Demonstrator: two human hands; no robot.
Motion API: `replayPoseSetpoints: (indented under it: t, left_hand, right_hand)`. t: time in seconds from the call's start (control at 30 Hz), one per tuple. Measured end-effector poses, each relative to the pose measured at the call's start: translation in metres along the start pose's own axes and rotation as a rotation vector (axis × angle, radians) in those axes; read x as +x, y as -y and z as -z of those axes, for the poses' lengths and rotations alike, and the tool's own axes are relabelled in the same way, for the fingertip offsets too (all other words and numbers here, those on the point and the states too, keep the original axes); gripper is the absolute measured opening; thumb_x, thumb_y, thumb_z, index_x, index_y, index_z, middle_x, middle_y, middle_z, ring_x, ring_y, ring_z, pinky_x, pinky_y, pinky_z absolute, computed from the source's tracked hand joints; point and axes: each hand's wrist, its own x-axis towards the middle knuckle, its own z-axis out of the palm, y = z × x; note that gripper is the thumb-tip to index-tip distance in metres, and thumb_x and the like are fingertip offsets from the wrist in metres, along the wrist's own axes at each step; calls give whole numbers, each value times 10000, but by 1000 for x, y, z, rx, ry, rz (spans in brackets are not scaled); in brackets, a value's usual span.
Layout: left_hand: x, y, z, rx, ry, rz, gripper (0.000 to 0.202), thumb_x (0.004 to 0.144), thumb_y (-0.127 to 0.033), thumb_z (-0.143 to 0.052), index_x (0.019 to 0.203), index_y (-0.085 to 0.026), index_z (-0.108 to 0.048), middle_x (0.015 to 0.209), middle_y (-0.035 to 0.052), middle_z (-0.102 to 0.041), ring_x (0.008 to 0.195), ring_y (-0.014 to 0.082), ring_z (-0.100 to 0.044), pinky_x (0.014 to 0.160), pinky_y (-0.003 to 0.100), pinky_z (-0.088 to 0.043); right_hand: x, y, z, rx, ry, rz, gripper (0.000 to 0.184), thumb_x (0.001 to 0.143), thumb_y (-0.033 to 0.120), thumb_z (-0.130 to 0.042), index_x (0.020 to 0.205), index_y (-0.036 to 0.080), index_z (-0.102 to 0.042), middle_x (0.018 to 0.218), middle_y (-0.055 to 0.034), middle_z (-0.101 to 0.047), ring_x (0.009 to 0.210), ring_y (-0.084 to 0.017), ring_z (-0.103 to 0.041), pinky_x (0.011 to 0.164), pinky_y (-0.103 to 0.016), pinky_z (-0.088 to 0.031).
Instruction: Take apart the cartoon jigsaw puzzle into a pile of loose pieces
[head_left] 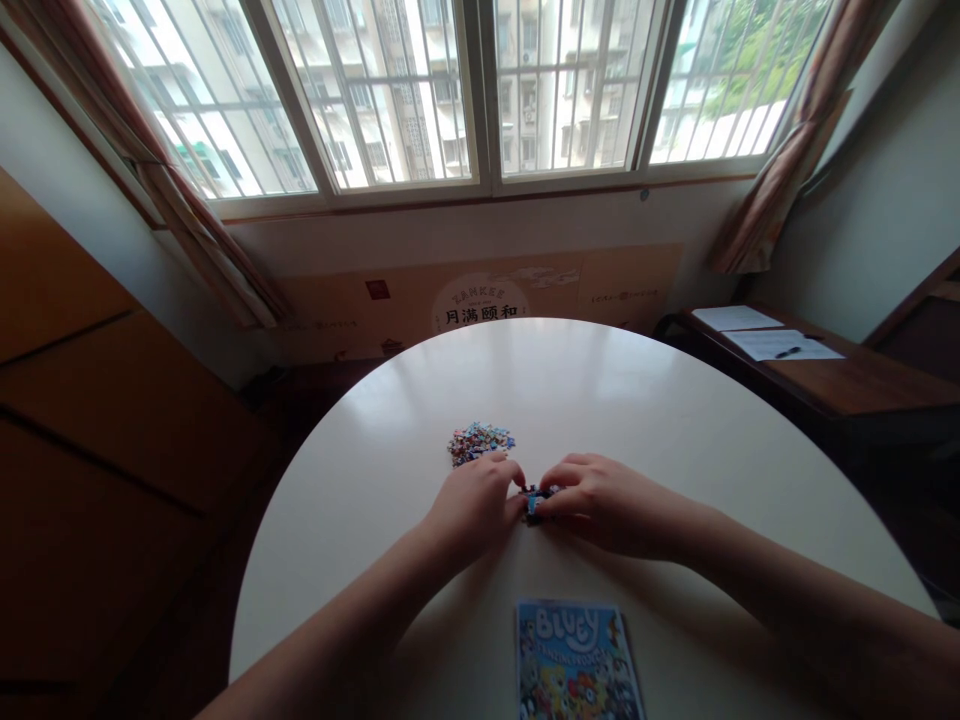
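Between my two hands lies a small cluster of jigsaw puzzle pieces (533,502) on the white round table (360,560), blue and dark in colour. My left hand (480,503) comes in from the left, thumb and fingers curled at the cluster's left edge. From the right, my right hand (592,500) has its fingers bent onto the other side of the cluster. Just beyond my left hand sits a heap of loose puzzle pieces (480,440), partly hidden by that hand. Nearer to me lies a colourful picture sheet or box lid (576,660) with "BLUEY" printed on it.
A brown wooden desk (885,380) at the right bears white papers (780,345) and a dark pen (787,352). A wooden cabinet (90,430) stands at the left. Beyond the table are a printed panel (615,285) and barred windows (390,100) with tied curtains (780,190).
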Motion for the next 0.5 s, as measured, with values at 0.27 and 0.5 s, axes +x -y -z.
replayPoseSetpoints:
  t: [0.27,0.5]
  left_hand:
    - [1,3,1,-47,-32,-17,119,821,-195,-678,924,-219,-733,904,29,-675,841,210,-650,772,311,-499]
    - [1,4,1,-119,-48,-69,89,829,-166,-657,834,-212,-733,847,22,-679,810,189,-629,720,292,-463]
  right_hand:
    - [-1,0,0,15,-10,-18,232,942,235,-623,1121,320,-743,1063,-41,-705,958,-171,-625,873,-336,-481]
    - [-1,0,0,42,9,-36,238,960,258,-604,1142,342,-732,1070,-26,-705,960,-165,-620,879,-336,-479]
